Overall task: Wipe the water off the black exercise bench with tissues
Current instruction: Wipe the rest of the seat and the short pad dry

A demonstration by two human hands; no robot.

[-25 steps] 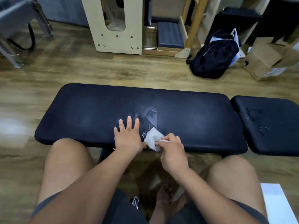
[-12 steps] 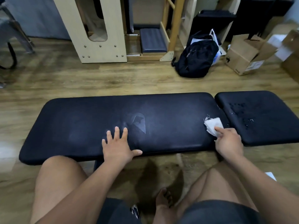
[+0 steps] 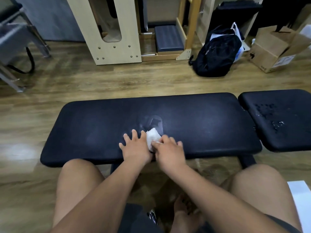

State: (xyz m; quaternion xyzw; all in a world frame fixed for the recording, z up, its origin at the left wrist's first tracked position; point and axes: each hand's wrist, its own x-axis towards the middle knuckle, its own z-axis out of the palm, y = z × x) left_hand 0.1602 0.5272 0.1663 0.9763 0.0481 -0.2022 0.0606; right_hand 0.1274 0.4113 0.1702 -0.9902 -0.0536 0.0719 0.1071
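Bench [image 3: 202, 125] logo [image 3: 154, 121] unreadable | left hand [image 3: 134, 147] fingers spread flat | right hand [image 3: 170, 150] fingers holding tissue [image 3: 152, 136]

The long black padded bench [image 3: 101, 128] spans the middle of the frame, and a smaller black seat pad [image 3: 289, 137] lies just beside its right end. Water droplets [image 3: 265, 109] lie on that pad. At the bench's near edge, centre frame, the left hand [image 3: 134, 147] lies flat. The white crumpled tissue [image 3: 152, 136] touches its right side, held by the right hand [image 3: 170, 150]. Behind the bench, upper right, a black fabric backpack [image 3: 217, 52] stands left of a brown cardboard box [image 3: 272, 51].
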